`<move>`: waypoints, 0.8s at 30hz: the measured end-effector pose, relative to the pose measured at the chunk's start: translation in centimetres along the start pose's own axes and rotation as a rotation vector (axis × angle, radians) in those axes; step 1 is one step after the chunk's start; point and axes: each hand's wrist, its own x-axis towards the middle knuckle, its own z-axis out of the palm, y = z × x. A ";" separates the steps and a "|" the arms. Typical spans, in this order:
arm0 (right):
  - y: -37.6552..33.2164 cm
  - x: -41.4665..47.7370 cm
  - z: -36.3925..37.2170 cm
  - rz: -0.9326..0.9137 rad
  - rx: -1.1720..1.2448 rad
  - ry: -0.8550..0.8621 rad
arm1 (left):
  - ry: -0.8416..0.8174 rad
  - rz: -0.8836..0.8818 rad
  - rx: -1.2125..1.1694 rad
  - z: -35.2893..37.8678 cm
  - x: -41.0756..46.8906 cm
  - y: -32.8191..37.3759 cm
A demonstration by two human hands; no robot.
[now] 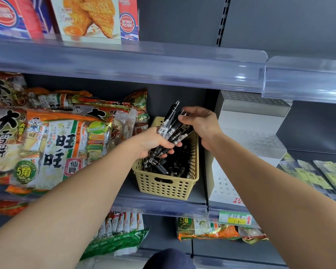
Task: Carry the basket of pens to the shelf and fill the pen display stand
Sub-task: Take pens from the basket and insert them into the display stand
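Two bare arms are reaching up from the bottom, and something dark blue and round (169, 259) is sitting lowest of all, between them. The left hand (153, 142) is wrapping tight around a bunch of black pens (171, 123). The pens are shiny plastic with see-through parts, and they are pointing up and away. The right hand (200, 125) is touching the tops of those pens with its fingers and thumb, but I cannot tell if it is pinching one.

Just under both hands, a tan plastic basket (167, 185) full of round holes is sitting on the grey metal shelf (159, 206). More black pens are lying inside it. Right of the right hand, a white stepped pen display stand (246, 144) with tiny holes is standing beside the basket.

Left of the left hand, crinkly orange and white snack bags (52, 144) are piling up. Above the hands, bright boxes (89, 18) are standing on a higher shelf. A clear plastic strip is running along each shelf edge.
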 end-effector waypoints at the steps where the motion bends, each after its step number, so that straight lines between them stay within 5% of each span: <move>1: 0.0 0.1 -0.1 0.000 -0.010 0.011 | 0.003 0.006 -0.002 0.0 0.0 0.0; 8: 0.4 0.6 -0.1 -0.075 -0.213 0.101 | 0.030 0.021 -0.037 0.3 -0.3 -0.2; 24: -1.1 1.6 -1.5 0.008 0.069 0.310 | -0.003 -0.074 -0.096 0.2 -0.4 0.1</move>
